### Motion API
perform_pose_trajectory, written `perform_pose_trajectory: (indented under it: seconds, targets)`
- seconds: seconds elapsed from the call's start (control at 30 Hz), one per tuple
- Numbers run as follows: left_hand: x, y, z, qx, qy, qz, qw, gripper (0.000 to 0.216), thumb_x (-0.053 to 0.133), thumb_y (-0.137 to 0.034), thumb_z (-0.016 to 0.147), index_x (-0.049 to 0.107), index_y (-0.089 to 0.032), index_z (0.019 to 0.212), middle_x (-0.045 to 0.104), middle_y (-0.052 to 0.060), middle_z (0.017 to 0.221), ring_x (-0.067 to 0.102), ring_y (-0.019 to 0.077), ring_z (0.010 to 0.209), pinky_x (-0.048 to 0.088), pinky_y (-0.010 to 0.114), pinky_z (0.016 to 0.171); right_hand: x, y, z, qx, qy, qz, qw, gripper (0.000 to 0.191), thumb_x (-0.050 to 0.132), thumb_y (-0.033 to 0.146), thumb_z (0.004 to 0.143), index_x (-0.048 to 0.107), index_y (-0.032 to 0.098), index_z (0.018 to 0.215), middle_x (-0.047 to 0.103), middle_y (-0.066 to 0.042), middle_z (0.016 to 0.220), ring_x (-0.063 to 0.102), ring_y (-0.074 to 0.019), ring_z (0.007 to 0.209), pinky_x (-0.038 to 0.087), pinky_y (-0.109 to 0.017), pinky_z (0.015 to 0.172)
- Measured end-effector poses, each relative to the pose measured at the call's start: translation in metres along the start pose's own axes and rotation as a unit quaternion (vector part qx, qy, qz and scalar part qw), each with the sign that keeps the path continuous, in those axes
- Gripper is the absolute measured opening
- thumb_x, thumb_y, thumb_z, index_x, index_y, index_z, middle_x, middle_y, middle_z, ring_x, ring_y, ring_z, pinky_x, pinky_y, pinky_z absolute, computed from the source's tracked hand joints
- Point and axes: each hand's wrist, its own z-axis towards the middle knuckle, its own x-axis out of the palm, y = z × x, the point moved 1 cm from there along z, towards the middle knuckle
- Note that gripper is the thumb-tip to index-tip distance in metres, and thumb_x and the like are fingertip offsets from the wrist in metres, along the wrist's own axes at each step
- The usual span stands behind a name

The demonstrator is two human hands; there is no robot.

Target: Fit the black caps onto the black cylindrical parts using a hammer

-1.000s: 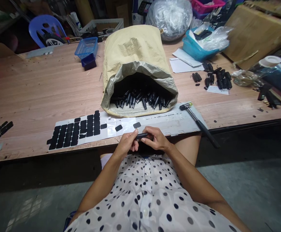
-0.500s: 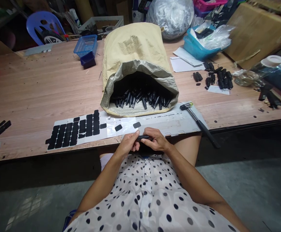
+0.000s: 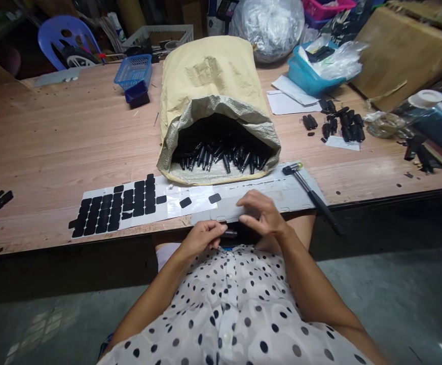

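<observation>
My left hand [image 3: 201, 237] is closed round a small black rod-shaped part [image 3: 229, 233] just below the table's front edge. My right hand [image 3: 261, 214] hovers over the edge with its fingers loosely apart and nothing in them, beside the white backing sheet [image 3: 244, 195]. That sheet carries several black rectangular pads [image 3: 116, 208] at its left end and two loose pads [image 3: 200, 200] near the middle. Behind it lies an open tan sack [image 3: 213, 91] full of black rod-shaped parts [image 3: 221, 156].
A black-handled hammer [image 3: 312, 195] lies at the table's front edge on the right. Further right are several black parts [image 3: 338, 124], paper sheets, a blue bin [image 3: 312, 76] and a cardboard box [image 3: 407, 50]. A blue basket [image 3: 134, 72] stands at the back left.
My right hand has let go of the black part and risen toward the backing sheet. My left hand has dropped slightly toward my lap with the part.
</observation>
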Motion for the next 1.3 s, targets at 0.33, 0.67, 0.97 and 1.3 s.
perform_pose_trajectory:
  seconds: [0.33,0.67,0.97,1.3]
  targets:
    - [0.015,0.057,0.034,-0.068,-0.139,0.175,0.972,0.024,0.072,-0.031,0.076,0.073,-0.019,0.096,0.059,-0.005,0.057,0.058,0.0163,0.060,0.039,0.025,0.059,-0.041,-0.061,-0.031,0.337,-0.194,-0.424,0.818,0.020,0.055,0.027,0.084,0.072,0.019,0.090,0.061,-0.016,0.102,0.049,-0.0333,0.102,0.039,-0.049,0.087]
    - [0.017,-0.047,0.038,0.129,-0.094,0.242,0.957,0.024,0.062,-0.039,0.089,0.075,-0.018,0.091,0.071,0.003,0.073,0.062,0.0167,0.065,0.045,0.025,0.059,-0.038,-0.060,-0.038,0.348,-0.206,-0.416,0.815,0.026,0.052,0.028,0.086,0.071,0.020,0.102,0.057,-0.015,0.108,0.048,-0.0332,0.105,0.039,-0.049,0.090]
    - [0.005,-0.106,0.134,0.092,-0.361,0.405,0.835,0.018,0.070,-0.032,0.089,0.068,-0.017,0.099,0.071,0.017,0.117,0.066,0.0331,0.108,0.050,0.038,0.081,-0.053,-0.078,-0.043,0.442,-0.230,-0.391,0.774,0.029,0.053,0.030,0.087,0.071,0.016,0.105,0.056,-0.018,0.104,0.049,-0.0335,0.097,0.039,-0.051,0.084]
    - [-0.029,-0.036,0.071,0.286,-0.191,0.427,0.836,0.013,0.071,-0.022,0.084,0.072,-0.024,0.097,0.069,0.003,0.096,0.062,0.0235,0.096,0.049,0.037,0.088,-0.045,-0.030,-0.038,0.342,-0.229,-0.295,0.862,0.023,0.042,0.034,0.098,0.061,0.022,0.101,0.063,-0.012,0.098,0.058,-0.0269,0.091,0.048,-0.040,0.080]
